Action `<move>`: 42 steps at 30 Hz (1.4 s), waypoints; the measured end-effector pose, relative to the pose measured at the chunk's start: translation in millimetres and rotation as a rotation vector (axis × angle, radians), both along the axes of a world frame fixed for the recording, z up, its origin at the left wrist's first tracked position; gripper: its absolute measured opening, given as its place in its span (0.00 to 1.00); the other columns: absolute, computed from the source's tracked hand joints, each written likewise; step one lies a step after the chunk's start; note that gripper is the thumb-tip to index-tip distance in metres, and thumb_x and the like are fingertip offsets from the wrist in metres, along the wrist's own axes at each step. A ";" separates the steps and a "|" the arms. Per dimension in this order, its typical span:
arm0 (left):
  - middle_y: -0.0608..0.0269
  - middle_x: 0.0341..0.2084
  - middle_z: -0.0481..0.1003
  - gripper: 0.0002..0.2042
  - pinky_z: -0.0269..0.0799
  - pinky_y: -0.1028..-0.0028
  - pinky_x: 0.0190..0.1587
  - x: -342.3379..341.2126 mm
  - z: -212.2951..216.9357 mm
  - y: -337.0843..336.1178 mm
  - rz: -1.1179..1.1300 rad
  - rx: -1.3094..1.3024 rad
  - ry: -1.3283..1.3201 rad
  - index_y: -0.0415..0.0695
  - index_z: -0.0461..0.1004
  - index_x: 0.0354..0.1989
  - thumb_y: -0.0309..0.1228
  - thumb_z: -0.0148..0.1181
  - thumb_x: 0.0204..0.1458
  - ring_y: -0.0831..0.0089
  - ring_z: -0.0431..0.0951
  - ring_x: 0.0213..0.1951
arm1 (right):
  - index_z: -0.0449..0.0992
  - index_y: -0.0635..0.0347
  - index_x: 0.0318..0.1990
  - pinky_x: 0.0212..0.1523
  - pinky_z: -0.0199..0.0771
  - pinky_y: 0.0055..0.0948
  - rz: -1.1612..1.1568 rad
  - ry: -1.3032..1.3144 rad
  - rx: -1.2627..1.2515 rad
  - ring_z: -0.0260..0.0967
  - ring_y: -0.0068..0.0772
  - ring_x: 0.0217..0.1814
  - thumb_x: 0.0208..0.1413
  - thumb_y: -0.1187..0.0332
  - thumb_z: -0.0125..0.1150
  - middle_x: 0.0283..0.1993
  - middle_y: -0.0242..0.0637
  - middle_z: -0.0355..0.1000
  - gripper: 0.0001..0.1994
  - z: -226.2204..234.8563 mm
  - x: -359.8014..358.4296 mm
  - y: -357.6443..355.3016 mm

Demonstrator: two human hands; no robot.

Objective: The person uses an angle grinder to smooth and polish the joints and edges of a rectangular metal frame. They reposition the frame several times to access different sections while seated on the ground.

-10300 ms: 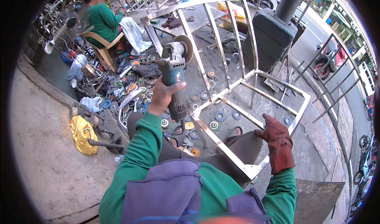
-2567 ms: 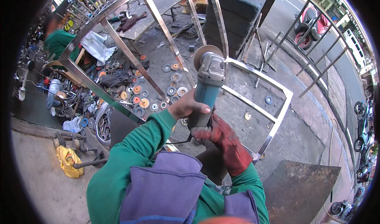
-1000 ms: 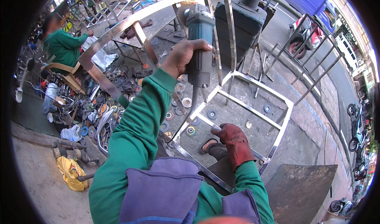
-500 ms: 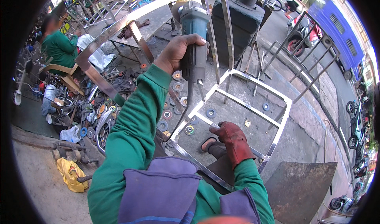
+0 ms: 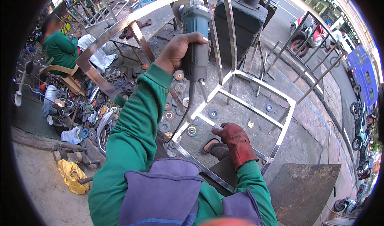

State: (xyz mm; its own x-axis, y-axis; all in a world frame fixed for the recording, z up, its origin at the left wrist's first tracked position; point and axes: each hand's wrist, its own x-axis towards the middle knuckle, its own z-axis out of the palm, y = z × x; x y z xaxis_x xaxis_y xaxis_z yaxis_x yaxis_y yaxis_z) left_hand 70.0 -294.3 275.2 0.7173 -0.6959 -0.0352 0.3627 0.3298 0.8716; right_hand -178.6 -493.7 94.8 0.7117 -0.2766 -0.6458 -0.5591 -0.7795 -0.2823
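Observation:
My bare left hand [image 5: 182, 52] is closed around the body of a teal and black angle grinder [image 5: 196, 24]. The grinder stands upright in the picture, its disc end at the top by a curved metal rail, its cord running down toward my legs. A shiny square-tube metal frame [image 5: 252, 109] spreads out before me, its tall uprights rising at the far side. In a red leather glove, my right hand [image 5: 238, 142] is closed on a crossbar at the frame's near right. The glove hides part of that bar.
Used grinding discs [image 5: 213, 113] lie scattered on the concrete. A heap of tools and scrap [image 5: 96, 118] fills the left, near a seated person in green [image 5: 60, 50]. A dark post base [image 5: 240, 30] stands behind the frame. A bent metal sheet [image 5: 306, 190] lies near right.
Out on the street, the purple vehicle has moved right and downward in the picture. My hands, the grinder and the frame look nearly the same as before.

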 end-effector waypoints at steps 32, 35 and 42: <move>0.52 0.39 0.83 0.22 0.87 0.67 0.42 3.2 1.4 17.4 0.018 0.197 -0.118 0.31 0.77 0.51 0.37 0.69 0.55 0.68 0.86 0.37 | 0.86 0.61 0.53 0.55 0.78 0.45 0.027 -0.035 0.058 0.84 0.49 0.48 0.59 0.36 0.64 0.39 0.50 0.84 0.34 -16.6 2.8 -8.3; 0.51 0.37 0.83 0.18 0.88 0.64 0.41 3.9 2.7 19.1 0.014 0.171 -0.085 0.31 0.79 0.48 0.32 0.69 0.54 0.65 0.86 0.36 | 0.86 0.61 0.52 0.55 0.78 0.45 0.031 -0.034 0.060 0.84 0.49 0.48 0.59 0.36 0.64 0.39 0.50 0.84 0.34 -16.9 2.7 -8.4; 0.50 0.37 0.83 0.17 0.88 0.64 0.41 6.0 5.0 22.6 -0.019 0.132 -0.073 0.30 0.79 0.47 0.31 0.69 0.55 0.65 0.86 0.36 | 0.86 0.61 0.52 0.54 0.78 0.45 0.037 -0.025 0.059 0.84 0.48 0.48 0.59 0.36 0.65 0.38 0.50 0.84 0.34 -13.7 3.3 -7.5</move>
State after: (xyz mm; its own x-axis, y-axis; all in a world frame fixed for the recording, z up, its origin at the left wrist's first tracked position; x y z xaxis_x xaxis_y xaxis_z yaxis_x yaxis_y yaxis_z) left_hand 76.0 -271.8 280.2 0.7079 -0.7023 -0.0756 0.3019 0.2040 0.9313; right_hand -175.3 -501.2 81.1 0.7369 -0.2117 -0.6420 -0.5225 -0.7810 -0.3422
